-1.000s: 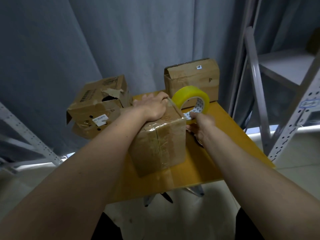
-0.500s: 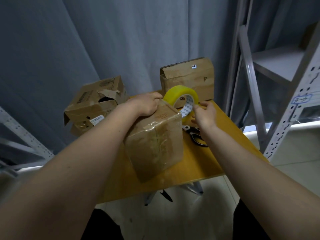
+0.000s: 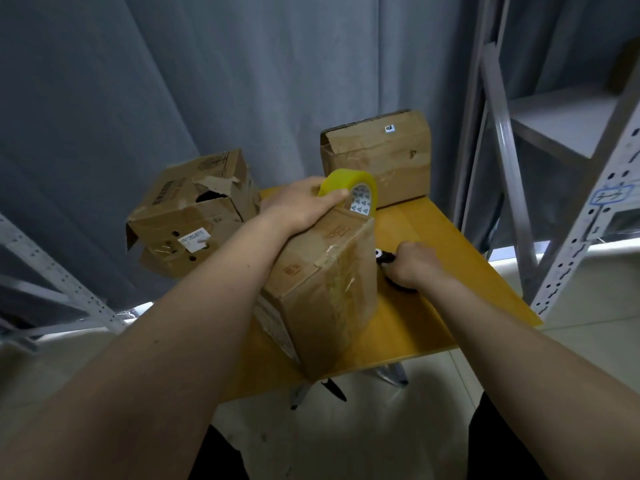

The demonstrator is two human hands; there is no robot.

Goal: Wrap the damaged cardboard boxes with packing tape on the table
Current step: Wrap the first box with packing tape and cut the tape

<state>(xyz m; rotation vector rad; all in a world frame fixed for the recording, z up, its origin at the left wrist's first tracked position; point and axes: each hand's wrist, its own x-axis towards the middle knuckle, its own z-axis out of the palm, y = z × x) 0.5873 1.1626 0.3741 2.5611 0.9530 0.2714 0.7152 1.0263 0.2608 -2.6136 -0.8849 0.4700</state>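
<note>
Yellow tape roll (image 3: 349, 188) gripped in left hand (image 3: 304, 206) atop taped box (image 3: 325, 285); right hand (image 3: 412, 265) curled around scissors (image 3: 382, 255).

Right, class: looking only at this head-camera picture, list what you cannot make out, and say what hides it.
- Black tool in the head view: the right hand covers most of it, so its kind is unclear.
- Strip of tape between the tape roll and the box: hidden by the left hand.
- White label on the torn box: print too small.
- Table legs: mostly hidden beneath its top.
</note>
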